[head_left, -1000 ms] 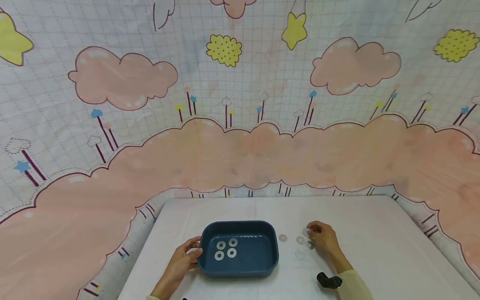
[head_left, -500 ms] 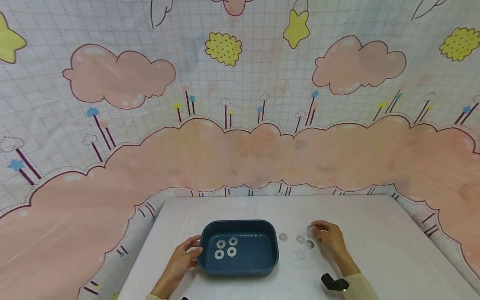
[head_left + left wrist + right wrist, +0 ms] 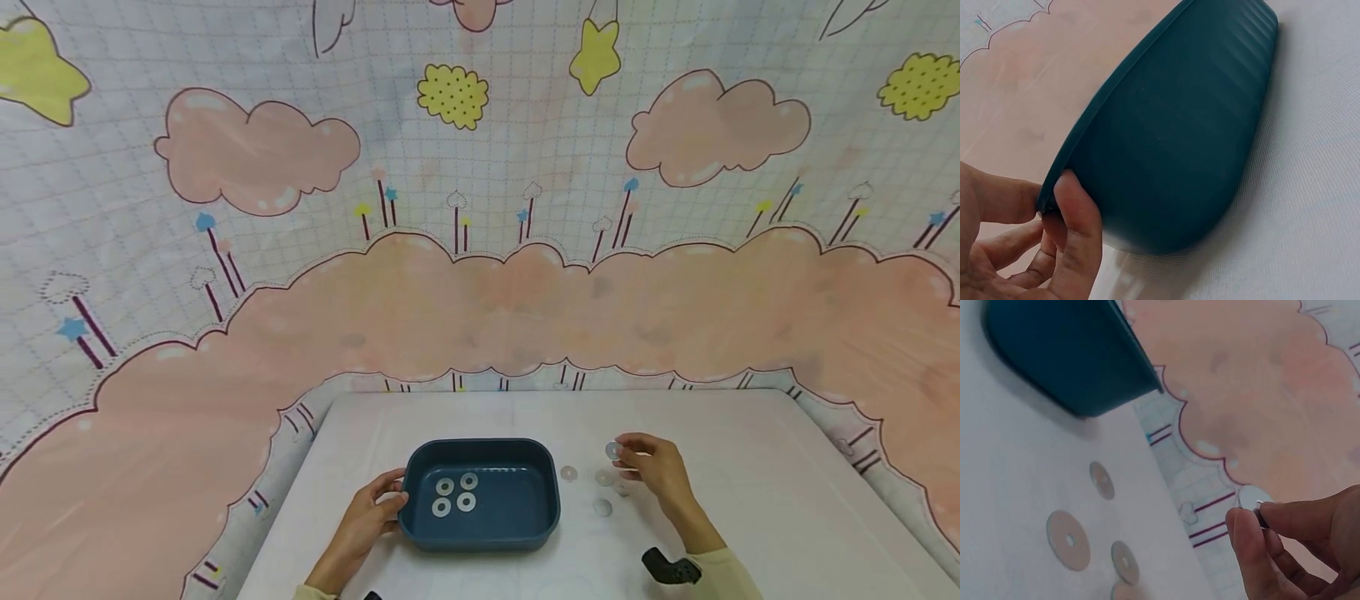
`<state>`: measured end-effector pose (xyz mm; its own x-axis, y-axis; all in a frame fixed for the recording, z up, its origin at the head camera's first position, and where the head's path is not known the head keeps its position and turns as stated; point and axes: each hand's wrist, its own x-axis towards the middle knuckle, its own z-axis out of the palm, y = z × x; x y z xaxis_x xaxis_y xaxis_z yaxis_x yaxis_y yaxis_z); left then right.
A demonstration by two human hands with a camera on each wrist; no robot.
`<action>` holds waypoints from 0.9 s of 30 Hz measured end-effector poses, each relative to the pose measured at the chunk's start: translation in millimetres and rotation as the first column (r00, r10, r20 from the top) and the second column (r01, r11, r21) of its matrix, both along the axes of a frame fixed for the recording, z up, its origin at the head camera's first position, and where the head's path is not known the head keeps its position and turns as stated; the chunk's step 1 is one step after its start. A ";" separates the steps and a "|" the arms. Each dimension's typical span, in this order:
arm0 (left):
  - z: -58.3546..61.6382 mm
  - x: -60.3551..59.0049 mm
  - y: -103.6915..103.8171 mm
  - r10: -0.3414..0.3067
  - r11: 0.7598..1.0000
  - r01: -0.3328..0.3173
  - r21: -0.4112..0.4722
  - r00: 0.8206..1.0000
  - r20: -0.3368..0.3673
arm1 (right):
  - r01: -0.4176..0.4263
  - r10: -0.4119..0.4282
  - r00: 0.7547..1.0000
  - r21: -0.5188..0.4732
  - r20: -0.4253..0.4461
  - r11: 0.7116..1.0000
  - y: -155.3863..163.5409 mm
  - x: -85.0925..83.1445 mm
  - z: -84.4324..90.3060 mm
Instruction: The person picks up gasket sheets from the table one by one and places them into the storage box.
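Head view shows a person sitting at a white table (image 3: 750, 467) in front of a cloth backdrop (image 3: 480, 250) printed with pink clouds and yellow stars. The left hand (image 3: 371, 521) grips the left wall of a dark blue tray (image 3: 540, 521); in the left wrist view the thumb (image 3: 1079, 231) lies curled against the outside of the wall and the other fingers are bent behind the rim. Four flat washers in the tray (image 3: 455, 495) lie close together on its floor, toward the left side.

The right hand (image 3: 652, 467) is raised a little above the table, to the right of the tray. Its thumb and forefinger are closed together on one small silver washer (image 3: 612, 451), which they pinch by its edge; the right wrist view shows this washer (image 3: 1252, 499) in the air between the fingertips (image 3: 1244, 528), with the other fingers curled under.

Under and beside this hand, loose washers (image 3: 602, 492) lie flat on the table, near one another but not touching, between the tray and the hand. One more washer (image 3: 568, 473) lies alone just beside the right wall of the tray. A black wrist device (image 3: 670, 568) sits on the right forearm.
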<state>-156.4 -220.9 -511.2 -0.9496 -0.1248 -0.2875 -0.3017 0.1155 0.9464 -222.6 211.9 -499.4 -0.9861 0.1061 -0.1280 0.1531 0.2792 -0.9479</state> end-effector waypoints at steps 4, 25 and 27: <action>-1.5 2.5 0.7 0.002 1.000 -0.002 -0.003 1.000 -0.001 | -0.019 0.019 1.000 -0.017 -0.024 1.000 -5.6 1.9 8.4; -3.1 10.2 4.0 -0.012 1.000 0.012 0.014 0.999 -0.035 | -0.128 0.121 0.991 -0.139 -0.059 0.982 -43.7 12.7 30.6; -3.3 11.2 4.3 -0.012 1.000 0.013 0.014 0.999 -0.038 | -0.132 0.125 0.991 -0.150 -0.053 0.980 -48.4 13.7 31.1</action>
